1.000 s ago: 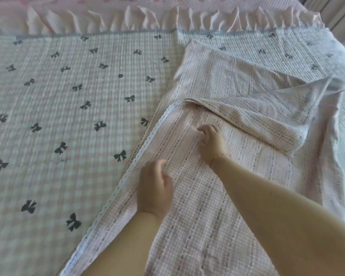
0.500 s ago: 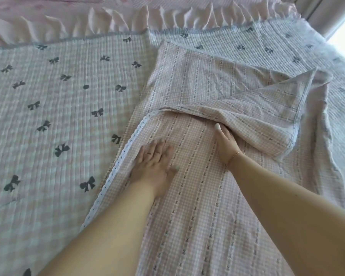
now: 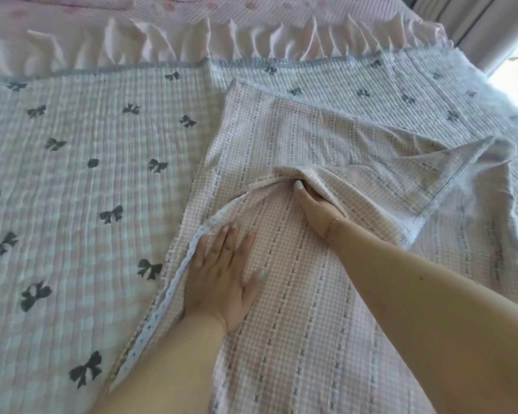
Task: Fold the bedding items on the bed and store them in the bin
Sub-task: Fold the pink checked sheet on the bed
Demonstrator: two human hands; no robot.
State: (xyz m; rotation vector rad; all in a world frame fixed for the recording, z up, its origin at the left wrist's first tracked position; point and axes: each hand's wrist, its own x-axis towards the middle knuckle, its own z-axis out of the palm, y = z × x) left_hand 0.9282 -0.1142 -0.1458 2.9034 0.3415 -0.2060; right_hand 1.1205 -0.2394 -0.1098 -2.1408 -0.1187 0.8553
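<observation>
A pink gingham sheet [image 3: 326,318] with a white lace edge lies spread over the right half of the bed, one corner flap [image 3: 401,186] folded back over it. My left hand [image 3: 222,276] lies flat on the sheet with straight fingers, right beside the lace edge, which bulges up around the fingertips. My right hand [image 3: 317,210] reaches under the folded flap; its fingers are straight and partly hidden by the cloth. No bin is in view.
Under the sheet lies a quilted checked bedspread [image 3: 81,204] printed with dark bows. A ruffled pink pillow edge [image 3: 192,37] runs along the head of the bed. A bright window area [image 3: 515,67] is at the far right.
Both hands slid forward across the sheet. The left hand flattened and pushed the lace edge into a bulge. The right hand went from resting on the sheet to under the folded flap.
</observation>
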